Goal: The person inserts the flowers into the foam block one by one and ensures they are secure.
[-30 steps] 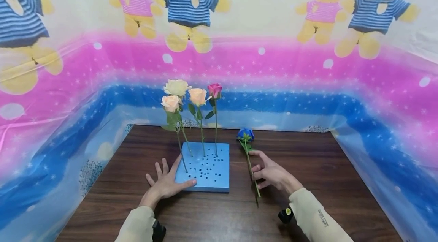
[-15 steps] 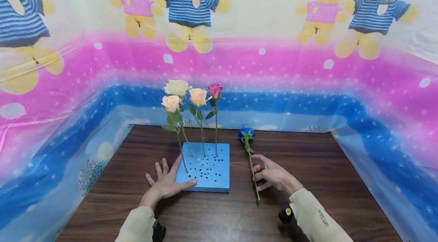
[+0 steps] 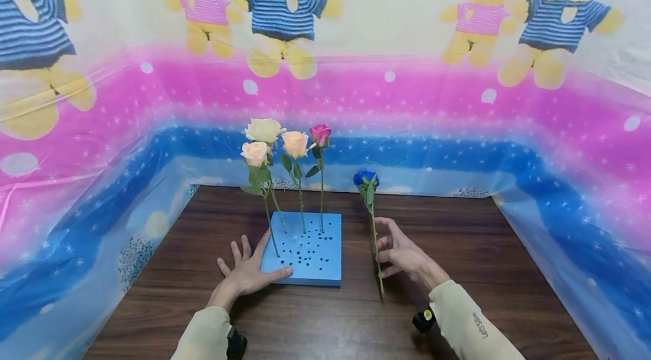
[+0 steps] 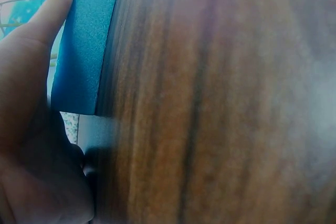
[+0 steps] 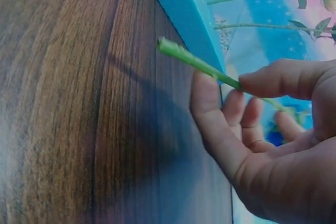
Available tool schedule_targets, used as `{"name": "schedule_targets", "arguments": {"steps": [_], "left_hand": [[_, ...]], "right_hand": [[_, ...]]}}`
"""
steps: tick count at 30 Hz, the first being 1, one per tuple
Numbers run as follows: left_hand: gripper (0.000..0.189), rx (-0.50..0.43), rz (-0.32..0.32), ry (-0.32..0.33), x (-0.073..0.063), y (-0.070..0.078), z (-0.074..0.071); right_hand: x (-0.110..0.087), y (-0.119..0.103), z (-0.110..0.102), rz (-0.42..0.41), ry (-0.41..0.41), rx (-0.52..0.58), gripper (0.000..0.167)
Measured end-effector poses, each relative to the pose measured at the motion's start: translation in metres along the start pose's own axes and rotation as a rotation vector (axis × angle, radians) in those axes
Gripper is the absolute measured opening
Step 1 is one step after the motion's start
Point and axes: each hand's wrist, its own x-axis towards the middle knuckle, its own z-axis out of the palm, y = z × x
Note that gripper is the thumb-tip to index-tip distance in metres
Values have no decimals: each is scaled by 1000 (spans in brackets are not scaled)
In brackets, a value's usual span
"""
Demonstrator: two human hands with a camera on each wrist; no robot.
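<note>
My left hand [image 3: 245,274] spreads its fingers at the left side of a blue foam block [image 3: 329,270], the thumb lying on the block's top face. To the right of the block, my right hand [image 3: 407,257] pinches the thin green stem of a blue rose [image 3: 366,178]. The rose stands nearly upright, bloom on top. In the right wrist view the stem's cut end [image 5: 168,47] sticks out past the thumb and fingers, over the tabletop. Several small holes dot the block's top.
In the block stand a white rose [image 3: 263,130], a peach rose [image 3: 254,154], another peach rose [image 3: 295,144] and a pink rose [image 3: 320,135]. All this is on a dark wooden table [image 3: 458,235]. A curtain [image 3: 407,94] printed with bears hangs behind it.
The blue rose's bloom has risen, and its stem has tilted from leaning to more upright in my right hand. The left hand and block have stayed put.
</note>
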Motion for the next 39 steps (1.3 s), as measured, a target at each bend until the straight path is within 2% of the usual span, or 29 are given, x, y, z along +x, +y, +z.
{"name": "schedule_targets", "arguments": {"steps": [3,5,10,15,19,22,26,29,34,39], "left_hand": [[124,-15,15,13,0,-2,1],[125,-11,5,2,-3,3,-2],[124,29,-28,-27,-7,9,-6],[124,30,-22,-15,-5,8,-6],[124,26,-25,-17,-4,8,-5],[125,27,-31,-25,-5,8,-6],[124,41,-45,-34,-6,9,-6],[124,50,-50,-38,-6,8,-6],[124,36,-43,-29,-5,9,-6],[124,35,-43,-31,-6,11,-7]], "right_hand": [[2,-1,0,-42,32,15,94],[3,-2,-1,-73,38,21,95],[4,-9,-4,-161,13,42,95],[5,-18,-8,-267,-2,47,91],[6,-25,-11,-366,20,8,89],[6,-31,-13,-453,61,-65,90],[6,-37,-15,-562,151,-208,90],[5,-40,-16,-624,207,-275,88],[5,-41,-17,-694,244,-277,85],[5,-42,-19,-730,264,-273,84]]}}
